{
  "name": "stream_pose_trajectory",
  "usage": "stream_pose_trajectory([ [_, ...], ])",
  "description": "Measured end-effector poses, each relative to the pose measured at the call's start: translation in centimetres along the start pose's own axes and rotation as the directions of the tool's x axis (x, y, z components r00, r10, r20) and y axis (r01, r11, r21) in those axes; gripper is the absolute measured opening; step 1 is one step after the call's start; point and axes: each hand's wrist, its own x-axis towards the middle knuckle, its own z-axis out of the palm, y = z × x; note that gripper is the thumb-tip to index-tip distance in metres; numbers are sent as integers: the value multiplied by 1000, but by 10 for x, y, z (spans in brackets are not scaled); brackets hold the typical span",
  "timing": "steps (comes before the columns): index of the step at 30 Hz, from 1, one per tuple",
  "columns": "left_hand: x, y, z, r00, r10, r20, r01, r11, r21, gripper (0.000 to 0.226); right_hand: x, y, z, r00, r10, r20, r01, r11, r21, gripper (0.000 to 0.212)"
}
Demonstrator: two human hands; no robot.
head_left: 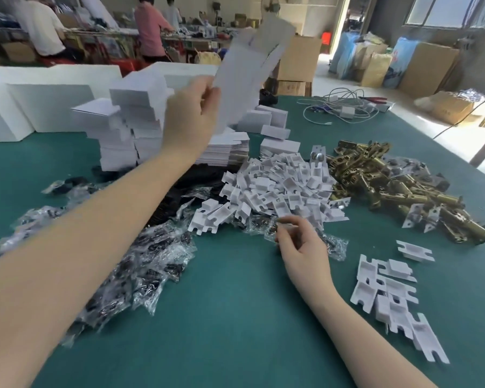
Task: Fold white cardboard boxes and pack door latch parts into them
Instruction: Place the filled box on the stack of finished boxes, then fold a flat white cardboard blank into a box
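Holding a flat white box blank (252, 68) up in the air, the left hand (192, 119) pinches its lower edge between thumb and fingers, so the unfolded card hangs free above the stack of flat blanks (226, 152) it appears to belong to. Lifted clear like this, the blank can be opened and creased without catching on the clutter below. The card is blurred, so its flaps cannot be read closely.

The right hand (300, 247) rests low on the green desk (235, 317), fingers curled with the tips pinching a small clear plastic bag (275, 228) at the near edge of the heap of white inserts (277, 186). What the bag contains is too small to tell; it probably holds screws or a small part for one box.

The supplies sit in a fan around the working space, each kind in its own heap, likely so either hand can reach one without searching: bagged dark parts (140, 261) to the left, white inserts in the middle, brass latch bodies (398, 186) to the right, and a few loose inserts (389, 298) near the right forearm. Folded boxes (129, 119) are stacked behind, out of the way.

The step in hand seems to be starting a fresh box, with folding not yet begun.
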Motion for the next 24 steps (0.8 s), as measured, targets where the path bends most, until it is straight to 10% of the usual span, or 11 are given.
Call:
stream_pose_trajectory([
  [4, -71, 38, 21, 850, -430, 304, 526, 724, -447, 27, -10, -9, -1, 997, -47, -65, 52, 996, 79, 40],
  [8, -138, 44, 42, 665, -570, 483, 742, 431, -513, 13, -15, -11, -3, 990, -119, -72, 117, 993, -29, 12],
  [16, -185, 33, 46, 662, -475, 580, 747, 348, -567, 71, -12, -8, -7, 980, -139, -145, 137, 990, -24, 20],
  [20, -183, 25, 37, 628, -325, 707, 778, 288, -558, 97, -17, -14, -2, 910, -388, 147, 414, 875, -251, 33],
  [24, -175, 18, 35, 486, -290, 825, 849, -68, -524, 38, -12, -14, 0, 925, -241, 294, 330, 893, -306, 49],
])
